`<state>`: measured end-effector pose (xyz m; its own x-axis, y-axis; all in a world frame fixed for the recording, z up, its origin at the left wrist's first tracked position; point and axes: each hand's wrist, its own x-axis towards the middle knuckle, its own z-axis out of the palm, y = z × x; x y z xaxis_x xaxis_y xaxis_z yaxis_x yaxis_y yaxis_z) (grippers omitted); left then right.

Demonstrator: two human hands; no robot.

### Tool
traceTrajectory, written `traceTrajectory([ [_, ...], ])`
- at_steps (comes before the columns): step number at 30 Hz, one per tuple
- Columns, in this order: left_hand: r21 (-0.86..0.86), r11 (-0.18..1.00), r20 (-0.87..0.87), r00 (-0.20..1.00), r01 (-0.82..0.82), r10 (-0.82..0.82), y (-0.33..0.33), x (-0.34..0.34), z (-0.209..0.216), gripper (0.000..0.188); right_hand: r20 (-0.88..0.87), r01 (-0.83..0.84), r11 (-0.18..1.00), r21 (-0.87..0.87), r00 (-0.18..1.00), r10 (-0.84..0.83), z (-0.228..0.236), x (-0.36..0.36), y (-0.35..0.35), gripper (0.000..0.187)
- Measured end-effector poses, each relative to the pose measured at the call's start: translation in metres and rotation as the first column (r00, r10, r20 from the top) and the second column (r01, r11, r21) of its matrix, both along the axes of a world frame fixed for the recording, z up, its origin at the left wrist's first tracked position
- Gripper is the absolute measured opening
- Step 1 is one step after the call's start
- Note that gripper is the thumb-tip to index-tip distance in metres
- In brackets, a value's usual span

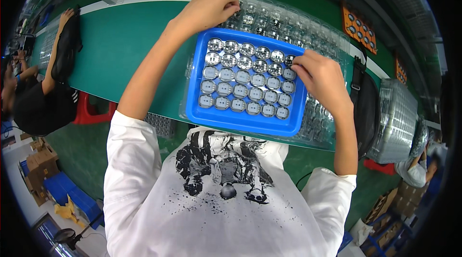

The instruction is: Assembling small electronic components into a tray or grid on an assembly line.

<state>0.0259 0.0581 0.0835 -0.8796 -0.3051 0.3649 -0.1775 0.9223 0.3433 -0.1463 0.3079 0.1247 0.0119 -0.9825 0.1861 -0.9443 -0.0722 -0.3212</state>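
A blue tray (pixel 248 125) lies in front of me, holding rows of small round parts. In the two far rows most parts are shiny silver (pixel 247 49); the nearer rows show grey faces (pixel 239 90). My right hand (pixel 323 78) reaches over the tray's right rim, thumb and fingers pinched at a round silver part (pixel 289 59) in the far right corner. Beyond the far left rim, my left hand (pixel 212 7) is closed, its fingertips at the edge of a clear plastic tray (pixel 269 16) with similar silver parts. What those fingertips hold is hidden.
The green tabletop (pixel 113 55) stretches left. Orange trays of round parts (pixel 358 28) stand beyond the table. At right are a black bag (pixel 366 108) and stacked clear trays (pixel 397 120). Another person in black (pixel 43 105) sits at left near a red stool (pixel 91 110).
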Motion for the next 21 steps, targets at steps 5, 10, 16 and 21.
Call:
traceTrajectory([
  [5,0.052,0.999,-0.052,0.999,0.008,-0.005,0.024,0.037,0.044,0.011,0.212,0.032,0.999,-0.04,0.977,-0.023,0.003,-0.013,-0.028,0.017],
  [10,0.104,0.994,-0.039,0.998,0.046,-0.043,0.074,0.087,0.06,0.009,0.09,0.078,0.997,-0.003,0.993,-0.077,-0.031,-0.028,-0.076,0.016],
  [16,0.172,0.985,-0.001,1.0,-0.03,0.03,0.104,0.116,0.041,0.01,-0.01,0.09,0.991,0.095,0.996,-0.09,-0.029,-0.024,-0.087,0.013],
  [21,0.134,0.991,-0.011,1.0,-0.009,0.011,0.104,0.11,0.03,0.009,-0.042,0.116,0.977,0.176,0.993,-0.11,-0.027,-0.027,-0.093,0.014],
])
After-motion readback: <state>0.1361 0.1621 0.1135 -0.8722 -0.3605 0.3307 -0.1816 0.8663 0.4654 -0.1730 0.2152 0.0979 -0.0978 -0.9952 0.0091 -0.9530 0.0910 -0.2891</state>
